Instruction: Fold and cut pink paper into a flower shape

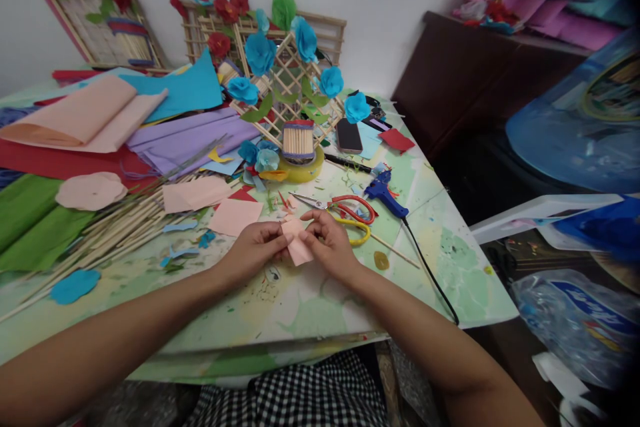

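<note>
Behind left hand point(253, 250) and right hand point(330, 247) pinching paper point(300, 251), sticks point(299, 141) fill tape roll point(306, 174).

clear: table point(310, 307) nr front edge | blk: scissors point(345, 208) just R of right hand point(330, 247), sticks point(115, 230) L

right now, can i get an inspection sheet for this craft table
surface: table, green and yellow marbled top, paper scraps scattered
job's things: pink paper piece, held above the table's near part
clutter: red scissors, yellow scissors, glue gun, phone, tape roll, wooden sticks, crepe sheets, lattice with blue flowers
grippers: left hand and right hand both pinch the pink paper piece
cables: black cord runs from the glue gun to the table's near edge
surroundings: white wall, dark cabinet at right, plastic bags lower right
</note>
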`<state>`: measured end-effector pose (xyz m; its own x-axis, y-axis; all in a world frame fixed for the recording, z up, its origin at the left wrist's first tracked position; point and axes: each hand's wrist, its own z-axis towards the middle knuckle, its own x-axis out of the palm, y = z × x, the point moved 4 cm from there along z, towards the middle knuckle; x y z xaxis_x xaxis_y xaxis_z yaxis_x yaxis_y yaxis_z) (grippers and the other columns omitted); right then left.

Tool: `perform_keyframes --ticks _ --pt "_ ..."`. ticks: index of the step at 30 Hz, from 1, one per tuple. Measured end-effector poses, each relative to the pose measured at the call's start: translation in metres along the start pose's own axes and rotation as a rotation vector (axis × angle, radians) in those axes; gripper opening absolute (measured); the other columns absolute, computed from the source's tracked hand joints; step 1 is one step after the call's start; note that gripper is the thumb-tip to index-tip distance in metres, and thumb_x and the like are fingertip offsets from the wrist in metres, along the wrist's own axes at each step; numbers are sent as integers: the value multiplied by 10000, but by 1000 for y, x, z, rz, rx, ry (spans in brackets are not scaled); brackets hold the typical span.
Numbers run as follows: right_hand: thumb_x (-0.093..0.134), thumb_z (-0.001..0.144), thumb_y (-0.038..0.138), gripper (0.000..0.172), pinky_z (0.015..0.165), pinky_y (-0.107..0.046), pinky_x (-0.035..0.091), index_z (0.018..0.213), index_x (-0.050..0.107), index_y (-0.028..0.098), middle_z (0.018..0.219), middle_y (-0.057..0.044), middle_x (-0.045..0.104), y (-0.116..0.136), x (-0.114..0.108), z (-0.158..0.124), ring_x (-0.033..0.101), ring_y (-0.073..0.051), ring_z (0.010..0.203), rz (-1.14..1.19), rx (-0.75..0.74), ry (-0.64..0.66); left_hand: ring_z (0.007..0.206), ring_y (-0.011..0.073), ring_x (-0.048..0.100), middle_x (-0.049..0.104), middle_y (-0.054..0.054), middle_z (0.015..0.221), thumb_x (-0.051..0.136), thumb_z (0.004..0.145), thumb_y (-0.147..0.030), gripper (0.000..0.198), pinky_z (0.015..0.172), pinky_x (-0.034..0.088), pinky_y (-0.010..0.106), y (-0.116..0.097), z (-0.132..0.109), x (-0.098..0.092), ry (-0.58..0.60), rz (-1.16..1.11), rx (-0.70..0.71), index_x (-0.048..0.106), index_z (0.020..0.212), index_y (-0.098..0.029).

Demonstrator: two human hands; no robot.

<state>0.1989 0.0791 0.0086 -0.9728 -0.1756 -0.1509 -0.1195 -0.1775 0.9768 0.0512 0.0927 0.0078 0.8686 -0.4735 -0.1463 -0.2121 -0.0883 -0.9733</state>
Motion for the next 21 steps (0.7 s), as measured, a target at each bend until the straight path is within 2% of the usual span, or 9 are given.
perform_keyframes --ticks 6,13,17,19,21 --pt "593 769 290 399 539 -235 370 1122 437 187 613 48 522 -1 5 -2 474 -114 545 -9 28 126 527 99 432 517 -26 553 600 753 -406 293 511 319 224 0 0 -2 -37 -17 -9 592 659 -128" --pt "527 820 292 346 569 -251 382 1139 437 192 610 50 497 0 2 -2 479 -121 563 -39 -14 112 504 97 439 516 -23 512 617 739 -342 259 509 324 230 2 -1 -11 -119 -89 19 591 579 -140" --pt "506 839 298 336 566 -257 383 1151 431 197 625 44 504 -3 0 -2 484 -126 564 -51 -26 115 505 101 457 572 0 535 585 766 -350 281 509 337 231 3 4 -15 -153 -153 15 594 574 -145" --pt "478 857 308 318 578 -269 396 1151 434 195 628 36 516 -2 0 -2 495 -137 578 -109 -44 121 504 101 459 577 -3 541 581 768 -346 269 503 337 227 2 5 -16 -170 -156 4 592 586 -149" --pt "490 854 345 330 656 -311 424 1141 452 187 699 1 566 5 -3 -4 531 -169 683 -251 -132 94 497 97 448 555 -16 528 576 771 -340 269 491 324 223 -1 5 -18 -181 -92 5 583 577 -153"
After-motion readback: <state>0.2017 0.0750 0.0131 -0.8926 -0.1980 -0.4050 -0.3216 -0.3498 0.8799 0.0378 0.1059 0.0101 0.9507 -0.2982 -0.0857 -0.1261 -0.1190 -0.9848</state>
